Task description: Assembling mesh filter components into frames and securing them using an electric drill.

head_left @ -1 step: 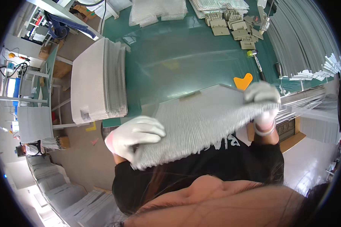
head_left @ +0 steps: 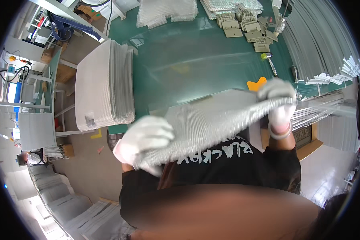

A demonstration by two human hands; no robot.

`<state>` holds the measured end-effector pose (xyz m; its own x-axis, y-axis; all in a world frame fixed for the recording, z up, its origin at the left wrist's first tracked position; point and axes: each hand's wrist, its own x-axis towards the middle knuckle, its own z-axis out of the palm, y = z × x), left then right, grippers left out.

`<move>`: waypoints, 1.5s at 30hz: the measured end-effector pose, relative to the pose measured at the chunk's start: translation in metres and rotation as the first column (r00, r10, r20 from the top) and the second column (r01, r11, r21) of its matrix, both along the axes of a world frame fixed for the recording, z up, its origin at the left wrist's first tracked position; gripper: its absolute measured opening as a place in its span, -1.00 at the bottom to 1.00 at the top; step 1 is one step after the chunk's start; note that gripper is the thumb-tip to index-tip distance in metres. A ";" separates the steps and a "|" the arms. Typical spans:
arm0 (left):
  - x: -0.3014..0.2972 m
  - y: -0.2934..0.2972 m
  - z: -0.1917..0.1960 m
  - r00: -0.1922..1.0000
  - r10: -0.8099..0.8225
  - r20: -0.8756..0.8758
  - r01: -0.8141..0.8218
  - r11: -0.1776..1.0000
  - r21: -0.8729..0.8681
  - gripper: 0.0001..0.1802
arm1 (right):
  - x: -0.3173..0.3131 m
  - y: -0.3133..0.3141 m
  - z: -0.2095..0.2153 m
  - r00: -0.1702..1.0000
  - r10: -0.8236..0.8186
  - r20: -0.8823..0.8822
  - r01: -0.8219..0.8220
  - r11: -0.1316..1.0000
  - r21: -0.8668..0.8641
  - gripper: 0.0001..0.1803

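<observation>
A grey-white pleated mesh sheet (head_left: 212, 120) stretches between my two gloved hands at the near edge of the green table. My left hand (head_left: 148, 138), smeared by motion, wraps the sheet's left end. At the opposite end, my right hand (head_left: 278, 100) grips the folded edge, its thumb below and fingers over the top. The sheet's near side is bunched in fine folds and hangs in front of my black shirt. Its far side spreads flatter over the table. Just beyond my right hand lies an orange scraper (head_left: 257, 84), partly covered.
A tall stack of white mesh sheets (head_left: 94, 86) stands on the table's left. A hammer (head_left: 270, 64) and a screwdriver (head_left: 295, 73) lie at the right. Several beige plates (head_left: 253, 34) are piled at the back right, beside long grey strips (head_left: 322, 40).
The sheet's near edge has risen away from my chest, showing more of the shirt. Both hands have lifted slightly, the left also shifting a little to the right.
</observation>
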<state>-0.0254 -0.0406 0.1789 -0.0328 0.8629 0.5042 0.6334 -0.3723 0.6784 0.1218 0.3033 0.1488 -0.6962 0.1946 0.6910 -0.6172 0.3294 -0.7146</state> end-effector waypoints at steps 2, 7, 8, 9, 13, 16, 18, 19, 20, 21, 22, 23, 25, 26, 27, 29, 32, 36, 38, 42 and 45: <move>-0.015 0.019 -0.006 0.985 0.174 0.010 -0.171 0.952 0.252 -0.65 | -0.020 0.006 0.006 0.996 -0.009 0.085 0.015 0.997 -0.078 -0.70; -0.032 0.039 -0.025 0.676 0.429 0.599 -0.704 0.615 0.354 -0.69 | -0.050 -0.002 0.018 0.978 -0.131 0.159 0.159 0.971 -0.181 -0.78; -0.036 0.038 -0.032 0.664 0.410 0.626 -0.713 0.601 0.362 -0.68 | -0.052 0.001 0.012 0.978 -0.130 0.163 0.159 0.971 -0.180 -0.78; -0.039 0.032 -0.048 0.593 0.483 0.644 -0.784 0.530 0.324 -0.67 | -0.058 0.004 0.002 0.984 -0.106 0.143 0.133 0.972 -0.195 -0.79; -0.047 0.035 -0.060 0.568 0.470 0.675 -0.805 0.489 0.336 -0.65 | -0.069 -0.009 0.005 0.985 -0.147 0.094 0.167 0.950 -0.265 -0.86; -0.050 0.041 -0.059 0.562 0.493 0.664 -0.813 0.478 0.333 -0.66 | -0.076 0.007 -0.008 0.931 -0.360 0.060 0.365 0.916 -0.168 -0.68; -0.052 0.043 -0.062 0.558 0.498 0.664 -0.818 0.466 0.338 -0.67 | -0.085 -0.014 0.008 0.925 -0.379 -0.020 0.349 0.871 -0.346 -0.31; -0.053 0.040 -0.065 0.553 0.522 0.649 -0.824 0.457 0.335 -0.68 | -0.086 -0.017 0.019 0.926 -0.367 -0.087 0.324 0.893 -0.311 -0.01; -0.053 0.039 -0.066 0.549 0.544 0.635 -0.830 0.448 0.333 -0.70 | -0.088 -0.016 0.023 0.948 -0.251 -0.195 0.178 0.927 -0.330 0.08; -0.051 0.040 -0.061 0.514 0.557 0.652 -0.848 0.444 0.289 -0.73 | -0.087 -0.011 0.020 0.958 -0.237 -0.163 0.192 0.949 -0.249 0.10; -0.050 0.041 -0.058 0.552 0.494 0.672 -0.817 0.483 0.316 -0.74 | -0.083 -0.008 0.021 0.965 -0.230 -0.127 0.208 0.963 -0.169 0.13; -0.050 0.043 -0.057 0.555 0.472 0.685 -0.809 0.498 0.313 -0.74 | -0.078 -0.002 0.029 0.973 -0.209 -0.095 0.203 0.976 -0.073 0.15; -0.050 0.041 -0.057 0.571 0.444 0.690 -0.793 0.517 0.323 -0.74 | -0.073 0.020 0.028 0.990 -0.131 -0.047 0.132 0.991 0.022 -0.01; -0.053 0.037 -0.061 0.587 0.440 0.680 -0.779 0.536 0.325 -0.72 | -0.073 0.028 0.034 0.992 -0.115 -0.043 0.120 0.983 0.137 -0.08; -0.054 0.034 -0.064 0.600 0.439 0.669 -0.767 0.553 0.325 -0.69 | -0.073 0.032 0.045 0.992 -0.117 -0.054 0.124 0.982 0.139 -0.08; -0.055 0.038 -0.066 0.593 0.443 0.672 -0.775 0.541 0.326 -0.66 | -0.067 0.039 0.078 0.999 -0.003 -0.048 0.027 0.856 0.516 -0.46; -0.052 0.036 -0.062 0.614 0.439 0.656 -0.762 0.545 0.350 -0.59 | -0.063 0.039 0.106 0.987 0.087 0.132 -0.148 0.803 0.577 -0.67; -0.040 0.023 -0.036 0.638 0.457 0.620 -0.730 0.613 0.300 -0.62 | -0.062 0.012 0.141 0.963 0.046 0.265 -0.239 0.600 0.764 -0.73; -0.040 0.013 -0.013 0.720 0.578 0.385 -0.659 0.743 0.117 -0.67 | -0.066 0.003 0.145 0.987 0.051 0.153 -0.154 0.584 0.797 -0.68; -0.026 0.015 0.022 0.708 0.634 0.310 -0.676 0.736 0.038 -0.74 | -0.081 -0.012 0.151 0.947 0.301 0.110 -0.232 0.407 0.884 -0.60; -0.029 0.029 0.006 0.774 0.487 0.404 -0.614 0.732 0.295 -0.78 | -0.087 -0.036 0.149 0.924 0.222 0.313 -0.382 0.470 0.796 -0.81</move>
<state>-0.0540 -0.0117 0.1848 -0.6324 0.3752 0.6777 0.6157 -0.2873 0.7337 0.0347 0.2673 0.2982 -0.6968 -0.6535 0.2957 -0.7172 0.6281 -0.3018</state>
